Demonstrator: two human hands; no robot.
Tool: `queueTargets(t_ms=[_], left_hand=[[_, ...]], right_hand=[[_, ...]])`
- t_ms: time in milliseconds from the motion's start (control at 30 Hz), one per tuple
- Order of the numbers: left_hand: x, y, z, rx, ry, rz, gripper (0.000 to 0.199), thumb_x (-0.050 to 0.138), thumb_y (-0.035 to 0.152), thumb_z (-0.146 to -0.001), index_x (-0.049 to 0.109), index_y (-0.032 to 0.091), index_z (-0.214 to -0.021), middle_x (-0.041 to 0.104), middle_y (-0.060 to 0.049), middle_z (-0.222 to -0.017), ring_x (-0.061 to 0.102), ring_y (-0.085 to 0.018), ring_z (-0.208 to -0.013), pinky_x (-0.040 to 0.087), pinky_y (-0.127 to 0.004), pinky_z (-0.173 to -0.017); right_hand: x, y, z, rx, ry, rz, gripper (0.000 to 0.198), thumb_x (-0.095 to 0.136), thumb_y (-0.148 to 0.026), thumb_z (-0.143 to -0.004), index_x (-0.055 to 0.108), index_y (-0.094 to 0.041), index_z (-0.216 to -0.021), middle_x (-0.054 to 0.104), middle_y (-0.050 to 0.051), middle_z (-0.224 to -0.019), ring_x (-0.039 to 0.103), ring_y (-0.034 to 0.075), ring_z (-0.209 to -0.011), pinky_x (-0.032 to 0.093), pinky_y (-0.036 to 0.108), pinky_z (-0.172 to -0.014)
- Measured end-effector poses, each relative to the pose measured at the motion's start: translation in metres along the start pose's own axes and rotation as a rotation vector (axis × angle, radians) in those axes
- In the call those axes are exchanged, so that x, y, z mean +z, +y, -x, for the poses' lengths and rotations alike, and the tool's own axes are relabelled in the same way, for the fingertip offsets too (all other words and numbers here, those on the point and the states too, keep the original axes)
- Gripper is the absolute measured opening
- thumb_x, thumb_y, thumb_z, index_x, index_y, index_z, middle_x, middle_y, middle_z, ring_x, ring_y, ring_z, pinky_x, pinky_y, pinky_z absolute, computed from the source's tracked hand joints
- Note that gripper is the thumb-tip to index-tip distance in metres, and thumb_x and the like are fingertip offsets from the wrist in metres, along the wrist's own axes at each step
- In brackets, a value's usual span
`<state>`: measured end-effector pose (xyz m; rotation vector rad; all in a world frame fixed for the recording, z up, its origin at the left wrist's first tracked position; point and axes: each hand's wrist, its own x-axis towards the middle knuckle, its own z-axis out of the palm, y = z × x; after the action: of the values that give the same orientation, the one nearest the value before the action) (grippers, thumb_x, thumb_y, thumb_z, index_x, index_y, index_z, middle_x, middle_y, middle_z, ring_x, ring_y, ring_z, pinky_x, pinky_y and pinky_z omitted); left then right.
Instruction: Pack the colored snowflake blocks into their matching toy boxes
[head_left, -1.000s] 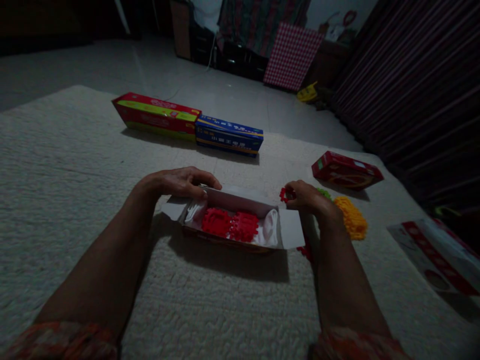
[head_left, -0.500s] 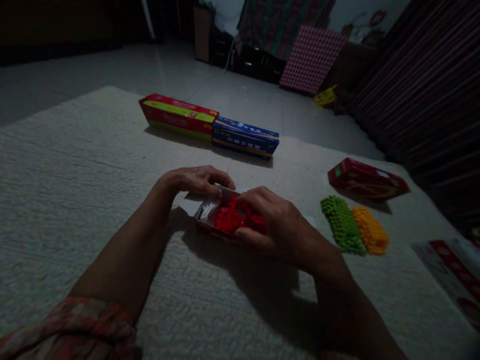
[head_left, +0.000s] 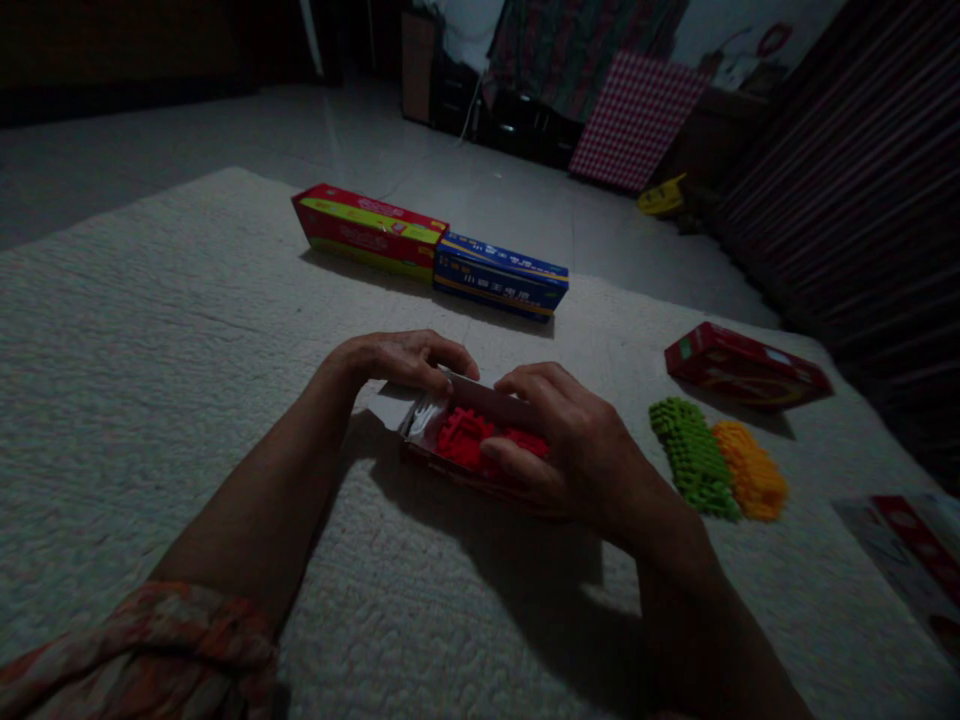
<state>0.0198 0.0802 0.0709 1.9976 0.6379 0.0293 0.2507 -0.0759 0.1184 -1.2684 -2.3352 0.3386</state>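
Observation:
In front of me an open red cardboard box (head_left: 457, 478) with a pale inside lies on the quilted mat, its end flap folded out at the left. Bumpy red plastic pieces (head_left: 465, 432) fill much of it, and something white shows at its left end. My left hand (head_left: 405, 358) grips the far wall near the left corner, thumb against fingers. Over the right part of the box is my right hand (head_left: 577, 430), thumb and fingers apart. Its fingertips are by the far wall and its thumb lies over the red pieces; the box's right end is hidden beneath it.
Farther back, a red-and-yellow long box (head_left: 367, 235) touches a blue box (head_left: 499, 277). To the right are a red box (head_left: 746, 370), a green bumpy block (head_left: 694, 457) and an orange bumpy block (head_left: 750, 470). A red-and-white printed item (head_left: 911, 545) lies at the right edge.
My right hand's fingers have lifted from the red pieces toward the far wall, uncovering more of them. My left hand keeps its hold. The view has shifted slightly.

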Motion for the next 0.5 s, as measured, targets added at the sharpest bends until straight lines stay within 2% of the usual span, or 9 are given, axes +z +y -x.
queueTargets(t_ms=[133,300,400,500], left_hand=[[0.001,-0.004,-0.001,0.018,0.037,0.049,0.048,0.071,0.034,-0.073,0.074,0.023,-0.120,0.076,-0.004,-0.100,0.067,-0.024,-0.087,0.051,-0.031,-0.076],[0.005,-0.004,-0.002,-0.042,0.047,0.092,0.049,0.071,0.031,-0.070,0.075,0.024,-0.118,0.075,-0.005,-0.109,0.067,-0.025,-0.094,0.051,-0.032,-0.079],[0.007,-0.003,0.000,-0.071,0.056,0.125,0.049,0.071,0.031,-0.070,0.074,0.024,-0.118,0.076,-0.005,-0.110,0.067,-0.026,-0.096,0.051,-0.031,-0.080],[0.009,0.000,0.002,-0.121,0.064,0.140,0.051,0.073,0.034,-0.070,0.074,0.024,-0.120,0.076,-0.005,-0.111,0.067,-0.026,-0.095,0.052,-0.032,-0.080]], right_hand=[[-0.030,0.012,0.010,-0.004,0.165,0.124,0.024,0.067,-0.033,-0.094,0.066,-0.024,-0.116,0.072,0.011,-0.112,0.069,0.027,-0.098,0.058,0.042,-0.083],[-0.056,0.040,0.035,0.159,0.312,0.232,0.017,0.065,-0.034,-0.093,0.070,-0.023,-0.106,0.074,0.008,-0.099,0.071,0.026,-0.091,0.057,0.041,-0.081],[-0.056,0.061,0.064,0.274,0.312,0.230,0.016,0.062,-0.031,-0.092,0.072,-0.021,-0.100,0.075,0.009,-0.096,0.071,0.025,-0.088,0.056,0.041,-0.081],[-0.046,0.078,0.101,0.422,0.214,0.202,0.019,0.062,-0.029,-0.091,0.073,-0.018,-0.102,0.075,0.011,-0.099,0.071,0.025,-0.089,0.056,0.041,-0.083]])
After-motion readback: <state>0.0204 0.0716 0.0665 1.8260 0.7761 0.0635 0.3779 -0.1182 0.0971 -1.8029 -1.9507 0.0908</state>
